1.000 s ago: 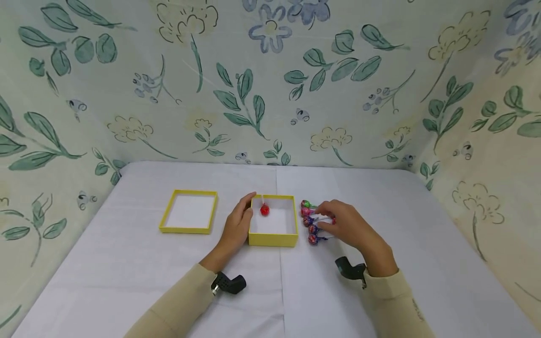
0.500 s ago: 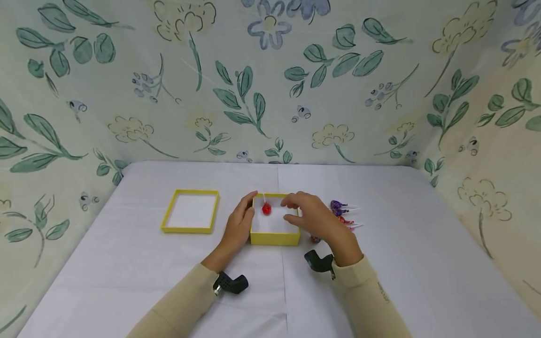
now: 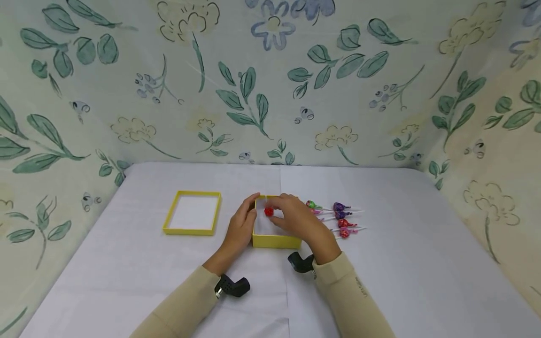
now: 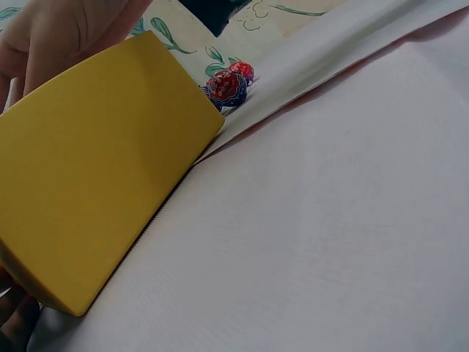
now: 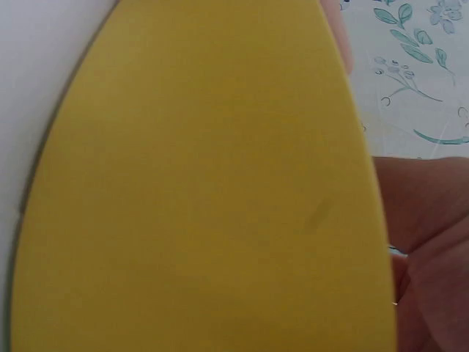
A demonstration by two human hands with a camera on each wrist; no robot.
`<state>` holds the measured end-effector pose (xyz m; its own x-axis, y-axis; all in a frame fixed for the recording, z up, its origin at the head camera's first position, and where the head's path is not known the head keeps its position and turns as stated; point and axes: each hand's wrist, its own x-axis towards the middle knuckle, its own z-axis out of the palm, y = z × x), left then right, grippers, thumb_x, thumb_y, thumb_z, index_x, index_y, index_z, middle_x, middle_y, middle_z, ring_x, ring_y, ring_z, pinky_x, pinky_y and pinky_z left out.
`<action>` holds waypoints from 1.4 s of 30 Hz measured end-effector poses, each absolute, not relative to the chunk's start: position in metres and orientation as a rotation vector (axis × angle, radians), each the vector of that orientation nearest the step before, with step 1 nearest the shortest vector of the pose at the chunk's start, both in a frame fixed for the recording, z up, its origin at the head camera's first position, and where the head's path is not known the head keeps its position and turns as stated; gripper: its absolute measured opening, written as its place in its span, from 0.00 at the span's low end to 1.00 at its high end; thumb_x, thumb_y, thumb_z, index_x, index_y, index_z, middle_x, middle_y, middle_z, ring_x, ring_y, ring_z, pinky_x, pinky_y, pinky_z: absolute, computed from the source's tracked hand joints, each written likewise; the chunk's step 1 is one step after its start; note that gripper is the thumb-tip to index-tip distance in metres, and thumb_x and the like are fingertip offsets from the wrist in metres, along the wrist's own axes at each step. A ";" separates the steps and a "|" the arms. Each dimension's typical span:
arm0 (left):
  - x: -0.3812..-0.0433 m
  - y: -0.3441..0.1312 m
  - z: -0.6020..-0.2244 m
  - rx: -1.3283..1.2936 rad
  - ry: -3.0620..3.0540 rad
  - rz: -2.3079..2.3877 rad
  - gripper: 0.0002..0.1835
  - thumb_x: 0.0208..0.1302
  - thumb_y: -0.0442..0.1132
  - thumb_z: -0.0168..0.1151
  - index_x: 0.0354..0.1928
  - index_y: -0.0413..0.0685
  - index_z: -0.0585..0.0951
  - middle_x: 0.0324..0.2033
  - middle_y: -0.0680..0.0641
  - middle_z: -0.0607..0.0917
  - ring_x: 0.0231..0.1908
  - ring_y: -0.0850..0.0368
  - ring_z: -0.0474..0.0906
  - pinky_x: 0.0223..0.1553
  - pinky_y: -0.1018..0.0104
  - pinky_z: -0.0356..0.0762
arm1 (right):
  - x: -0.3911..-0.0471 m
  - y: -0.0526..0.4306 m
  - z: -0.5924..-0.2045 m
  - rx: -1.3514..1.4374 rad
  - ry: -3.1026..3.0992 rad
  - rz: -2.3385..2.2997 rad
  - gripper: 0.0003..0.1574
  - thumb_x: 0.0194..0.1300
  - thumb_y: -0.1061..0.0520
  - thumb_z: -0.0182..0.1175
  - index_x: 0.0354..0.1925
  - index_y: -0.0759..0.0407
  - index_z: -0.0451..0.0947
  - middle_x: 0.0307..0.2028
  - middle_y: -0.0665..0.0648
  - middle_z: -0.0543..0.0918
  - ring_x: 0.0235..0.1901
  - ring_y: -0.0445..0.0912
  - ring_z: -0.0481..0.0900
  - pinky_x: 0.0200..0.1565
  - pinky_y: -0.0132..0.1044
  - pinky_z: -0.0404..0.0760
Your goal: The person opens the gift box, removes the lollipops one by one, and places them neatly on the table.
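In the head view my left hand (image 3: pixel 240 227) holds the left side of a yellow open box (image 3: pixel 276 241) with a white inside. A red lollipop (image 3: pixel 268 212) lies in the box near that side. My right hand (image 3: pixel 297 218) is over the box, its thumb and index finger on either side of the candy; whether they touch it is unclear. Both wrist views show mostly the yellow box wall (image 4: pixel 110 154); in the right wrist view the right hand (image 5: pixel 432 242) appears beyond the yellow wall (image 5: pixel 205 176).
Several wrapped lollipops (image 3: pixel 344 223) lie right of the box, some partly behind my right hand. A shallow yellow-rimmed lid (image 3: pixel 166 231) rests to the left on the white-covered table (image 3: pixel 127 277). Floral cloth (image 3: pixel 190 108) hangs behind.
My right hand has moved left from the loose lollipops to the red lollipop inside the box. The left hand stays at the box, and the lid has not moved.
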<state>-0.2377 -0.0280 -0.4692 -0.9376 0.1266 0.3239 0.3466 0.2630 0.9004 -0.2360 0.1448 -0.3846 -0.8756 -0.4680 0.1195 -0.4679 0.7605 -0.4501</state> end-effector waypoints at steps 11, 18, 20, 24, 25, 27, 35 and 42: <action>-0.237 -0.028 -0.465 -0.417 -2.370 -1.725 0.24 0.75 0.40 0.40 0.71 0.55 0.64 0.68 0.59 0.65 0.68 0.63 0.59 0.68 0.59 0.60 | -0.240 0.135 -0.397 -0.676 3.006 -0.533 0.24 0.61 0.55 0.67 0.56 0.48 0.79 0.58 0.58 0.76 0.60 0.54 0.72 0.57 0.52 0.76; -0.236 -0.026 -0.464 -0.422 -2.367 -1.728 0.24 0.75 0.39 0.40 0.71 0.55 0.65 0.68 0.58 0.65 0.68 0.62 0.60 0.68 0.58 0.60 | -0.240 0.136 -0.398 -0.633 3.025 -0.492 0.27 0.59 0.56 0.68 0.58 0.49 0.77 0.55 0.54 0.79 0.57 0.52 0.75 0.58 0.49 0.75; -0.236 -0.026 -0.464 -0.421 -2.368 -1.731 0.24 0.75 0.40 0.40 0.71 0.56 0.64 0.68 0.58 0.65 0.68 0.62 0.59 0.68 0.58 0.60 | -0.240 0.136 -0.399 -0.635 3.031 -0.483 0.28 0.60 0.56 0.68 0.59 0.49 0.77 0.55 0.54 0.80 0.56 0.51 0.75 0.58 0.49 0.75; -0.237 -0.026 -0.465 -0.417 -2.378 -1.723 0.24 0.75 0.40 0.40 0.71 0.57 0.64 0.68 0.59 0.65 0.68 0.64 0.59 0.68 0.59 0.59 | -0.241 0.136 -0.400 -0.642 3.032 -0.497 0.27 0.59 0.56 0.68 0.58 0.50 0.77 0.50 0.53 0.83 0.51 0.49 0.79 0.55 0.47 0.78; -0.237 -0.026 -0.466 -0.416 -2.379 -1.722 0.24 0.75 0.40 0.40 0.71 0.57 0.64 0.68 0.60 0.65 0.68 0.64 0.59 0.68 0.60 0.59 | -0.241 0.136 -0.400 -0.642 3.032 -0.500 0.27 0.59 0.56 0.68 0.57 0.51 0.77 0.49 0.53 0.84 0.49 0.49 0.79 0.54 0.46 0.79; -0.237 -0.026 -0.466 -0.415 -2.379 -1.720 0.24 0.75 0.40 0.40 0.71 0.58 0.64 0.68 0.60 0.64 0.68 0.64 0.59 0.68 0.59 0.59 | -0.242 0.135 -0.401 -0.638 3.032 -0.506 0.27 0.58 0.57 0.68 0.57 0.51 0.78 0.46 0.53 0.84 0.46 0.48 0.80 0.51 0.45 0.80; -0.237 -0.026 -0.469 -0.392 -2.380 -1.719 0.24 0.75 0.41 0.40 0.70 0.63 0.64 0.68 0.60 0.65 0.68 0.64 0.59 0.68 0.59 0.60 | -0.243 0.132 -0.403 -0.586 3.056 -0.481 0.21 0.58 0.56 0.68 0.51 0.53 0.80 0.27 0.49 0.79 0.28 0.45 0.75 0.35 0.37 0.77; -0.237 -0.025 -0.469 -0.407 -2.368 -1.717 0.23 0.75 0.40 0.40 0.70 0.60 0.65 0.68 0.58 0.66 0.68 0.62 0.61 0.67 0.59 0.61 | -0.243 0.130 -0.403 -0.487 3.072 -0.463 0.17 0.60 0.54 0.66 0.49 0.54 0.82 0.19 0.49 0.74 0.25 0.46 0.71 0.31 0.37 0.72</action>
